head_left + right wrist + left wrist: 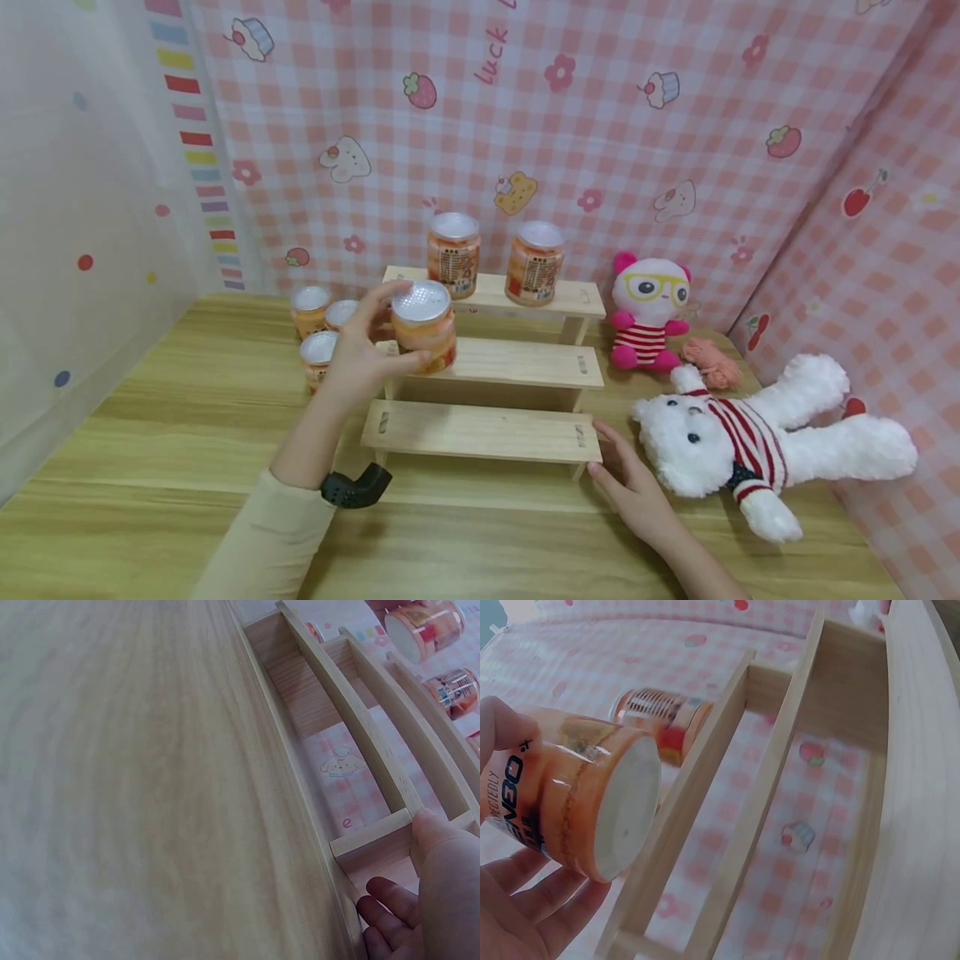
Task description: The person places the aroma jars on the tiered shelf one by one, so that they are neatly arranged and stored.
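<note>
In the head view, my left hand (360, 354) grips a canned-fruit jar (424, 333) with a silver lid. Thumb and fingers wrap its sides, and it is upright before the middle step of a wooden three-step display stand (480, 432). From the left wrist view, the jar's pale base (628, 810) and printed orange label show. At the stand's right end, my right hand (630, 487) touches the lowest step, its thumb at the front corner. Its other fingers (394, 900) are loosely bent beside the leg in the right wrist view. Two similar jars (453, 257) (535, 265) stand on the top step.
Three more jars (318, 354) stand on the wood-grain table (172, 433) left of the stand. On the right are a pink panda plush (648, 312), a coral yarn bundle (711, 362) and a white bear plush (750, 442) lying down. A checked curtain (465, 125) hangs behind.
</note>
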{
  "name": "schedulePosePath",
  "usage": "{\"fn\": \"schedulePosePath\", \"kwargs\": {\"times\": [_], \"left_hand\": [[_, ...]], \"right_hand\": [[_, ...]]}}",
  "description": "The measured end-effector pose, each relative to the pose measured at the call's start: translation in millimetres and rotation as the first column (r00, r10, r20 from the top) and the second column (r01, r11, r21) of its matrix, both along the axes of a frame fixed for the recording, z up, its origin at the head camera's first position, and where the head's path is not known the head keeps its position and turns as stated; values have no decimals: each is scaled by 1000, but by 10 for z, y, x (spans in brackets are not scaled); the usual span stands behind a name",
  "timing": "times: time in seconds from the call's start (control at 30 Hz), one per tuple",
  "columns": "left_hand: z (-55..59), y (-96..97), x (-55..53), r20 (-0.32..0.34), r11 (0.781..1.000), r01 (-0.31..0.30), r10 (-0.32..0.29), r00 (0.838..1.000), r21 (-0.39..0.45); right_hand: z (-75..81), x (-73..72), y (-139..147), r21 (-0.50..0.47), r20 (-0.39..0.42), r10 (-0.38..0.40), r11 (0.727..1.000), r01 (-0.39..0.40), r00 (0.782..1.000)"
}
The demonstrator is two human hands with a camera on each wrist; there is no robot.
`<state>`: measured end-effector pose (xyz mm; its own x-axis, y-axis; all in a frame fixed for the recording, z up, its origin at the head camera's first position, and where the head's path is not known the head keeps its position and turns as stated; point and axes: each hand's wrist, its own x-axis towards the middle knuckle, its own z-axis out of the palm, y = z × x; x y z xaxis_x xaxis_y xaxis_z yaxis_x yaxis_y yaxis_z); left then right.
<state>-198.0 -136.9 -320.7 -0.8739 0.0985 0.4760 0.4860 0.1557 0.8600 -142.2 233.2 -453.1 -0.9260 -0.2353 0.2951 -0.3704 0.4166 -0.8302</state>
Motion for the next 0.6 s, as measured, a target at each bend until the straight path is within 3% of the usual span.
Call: {"fn": "schedulePosePath", "kwargs": {"times": [0.3, 0.6], "left_hand": [[-95, 341, -117, -34, 999, 36, -37, 999, -11], [-140, 674, -196, -13, 996, 87, -86, 996, 38]], "right_hand": [[-30, -4, 8, 4, 7, 6, 1000, -6, 1000], [-15, -4, 3, -1, -19, 9, 1000, -9, 1000]]}}
